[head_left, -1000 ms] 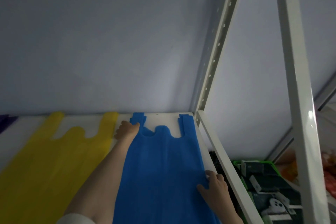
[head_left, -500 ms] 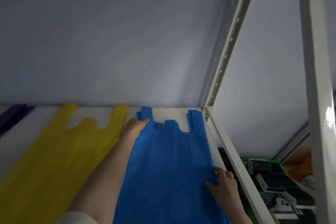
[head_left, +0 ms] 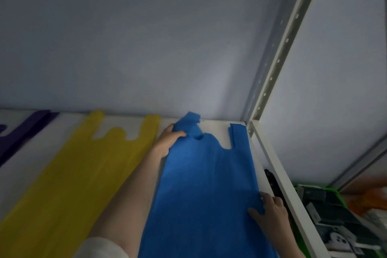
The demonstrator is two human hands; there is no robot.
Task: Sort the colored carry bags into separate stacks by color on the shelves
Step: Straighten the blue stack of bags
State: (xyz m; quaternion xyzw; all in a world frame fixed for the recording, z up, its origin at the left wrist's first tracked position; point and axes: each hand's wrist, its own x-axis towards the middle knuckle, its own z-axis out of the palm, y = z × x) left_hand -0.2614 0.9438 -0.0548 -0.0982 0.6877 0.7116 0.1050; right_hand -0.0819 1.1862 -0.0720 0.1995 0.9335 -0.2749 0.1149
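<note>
1. The blue bag (head_left: 207, 190) lies flat on the white shelf (head_left: 217, 132), its right edge close to the shelf's side rail (head_left: 278, 176).
2. The left hand (head_left: 168, 139) grips the bag's left handle, lifting it off the shelf.
3. The right hand (head_left: 270, 213) pinches the right edge, thumb on top.
4. The yellow bag (head_left: 79, 172) lies just left; a purple one (head_left: 25, 132), blurred, beyond.

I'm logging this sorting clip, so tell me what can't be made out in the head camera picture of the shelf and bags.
- Purple bag: mostly cut off by the left edge.
- Blue bag and yellow bag: lower ends cut off by the bottom edge; the count in each stack is unclear.
- Left hand: fingertips hidden under the lifted blue handle.
- Green crate: contents dim, blurred, partly behind the shelf frame.
</note>
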